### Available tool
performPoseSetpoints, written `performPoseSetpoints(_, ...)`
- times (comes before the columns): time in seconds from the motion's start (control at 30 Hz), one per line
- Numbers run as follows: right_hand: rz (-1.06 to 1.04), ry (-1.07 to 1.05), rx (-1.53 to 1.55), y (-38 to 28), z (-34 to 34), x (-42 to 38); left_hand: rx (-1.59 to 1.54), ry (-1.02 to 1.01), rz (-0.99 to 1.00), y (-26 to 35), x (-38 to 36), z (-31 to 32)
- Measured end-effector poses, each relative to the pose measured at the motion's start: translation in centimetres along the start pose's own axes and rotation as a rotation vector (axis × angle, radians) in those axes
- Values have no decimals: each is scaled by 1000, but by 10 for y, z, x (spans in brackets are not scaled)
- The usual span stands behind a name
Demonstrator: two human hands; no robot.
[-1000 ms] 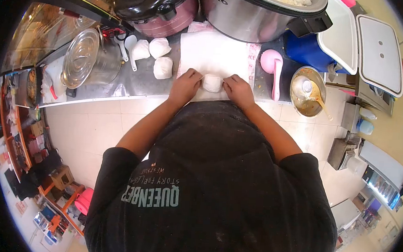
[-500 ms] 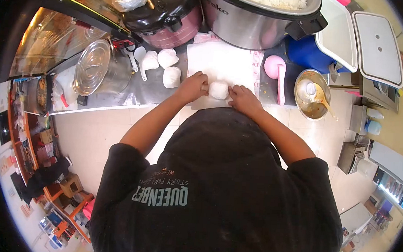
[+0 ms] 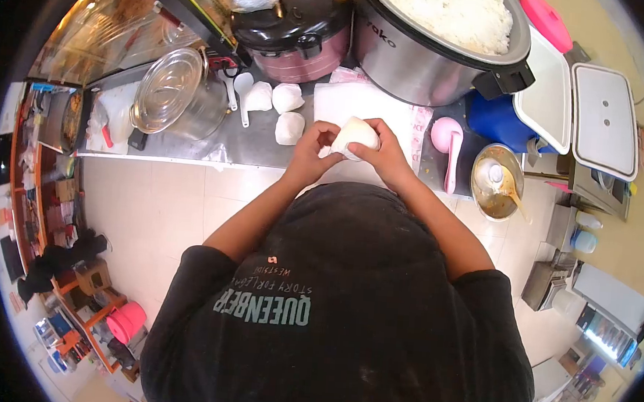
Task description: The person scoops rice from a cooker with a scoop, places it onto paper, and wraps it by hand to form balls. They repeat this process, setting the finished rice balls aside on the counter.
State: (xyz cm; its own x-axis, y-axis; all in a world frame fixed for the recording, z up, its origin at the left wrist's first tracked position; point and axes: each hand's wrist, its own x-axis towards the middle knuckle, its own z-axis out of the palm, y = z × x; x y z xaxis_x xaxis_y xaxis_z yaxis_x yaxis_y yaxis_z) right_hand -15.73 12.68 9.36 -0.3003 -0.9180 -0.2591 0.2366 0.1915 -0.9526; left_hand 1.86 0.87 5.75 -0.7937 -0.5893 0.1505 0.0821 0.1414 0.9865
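Both hands, the left hand (image 3: 315, 150) and right hand (image 3: 382, 154), are clasping a wrapped rice ball (image 3: 355, 135) between them, lifted just above the worktop (image 3: 244, 141), long axis tilting up-right.

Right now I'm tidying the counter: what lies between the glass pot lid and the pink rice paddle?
In the head view: three wrapped rice balls, a white spoon and white paper.

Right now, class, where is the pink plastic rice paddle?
In the head view, the pink plastic rice paddle lies on the steel counter, right of the hands, between the white paper sheet and the sauce bowl.
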Motion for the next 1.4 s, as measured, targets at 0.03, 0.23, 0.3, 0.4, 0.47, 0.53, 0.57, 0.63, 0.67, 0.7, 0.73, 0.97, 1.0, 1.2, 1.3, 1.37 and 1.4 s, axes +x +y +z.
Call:
performPoseSetpoints(0.03,32,-26,117,-3,6,4,163,63,95,16,0,-4)
performPoseSetpoints(0.23,402,-544,543,-9,29,15,320,-198,193,63,-4,-36)
performPoseSetpoints(0.3,464,-588,447,-7,35,20,412,-197,109,65,-16,-42)
performPoseSetpoints(0.4,405,-566,204,-3,48,31,461,-23,129,64,-36,-48)
performPoseSetpoints(0.47,212,-478,-90,9,51,38,515,204,171,24,-50,-59)
performPoseSetpoints(0.53,161,-367,-156,9,36,37,674,454,45,8,-56,-80)
performPoseSetpoints(0.57,137,-310,-190,8,22,35,690,508,-5,-2,-60,-93)
performPoseSetpoints(0.63,94,-169,-284,15,-12,30,770,597,72,-36,-61,-116)
performPoseSetpoints(0.67,114,-76,-372,12,-27,22,781,555,53,-53,-60,-124)
performPoseSetpoints(0.7,134,19,-460,8,-41,12,792,511,36,-69,-59,-130)
performPoseSetpoints(0.73,85,138,-514,9,-54,2,801,469,20,-74,-55,-131)
performPoseSetpoints(0.97,-347,655,-1443,24,-124,-66,1004,288,-112,-55,-50,-122)
performPoseSetpoints(1.0,-257,652,-1510,33,-128,-71,960,355,-64,-55,-52,-120)
performPoseSetpoints(1.2,-113,653,-1086,59,-141,-74,719,246,263,-19,-25,-50)
performPoseSetpoints(1.3,-315,673,-986,33,-145,-88,649,-209,255,-14,8,2)
performPoseSetpoints(1.37,-260,474,-746,-13,-132,-103,760,-299,233,-32,10,23)
performPoseSetpoints(1.4,-293,424,-764,-53,-118,-103,801,-305,226,-49,8,29)
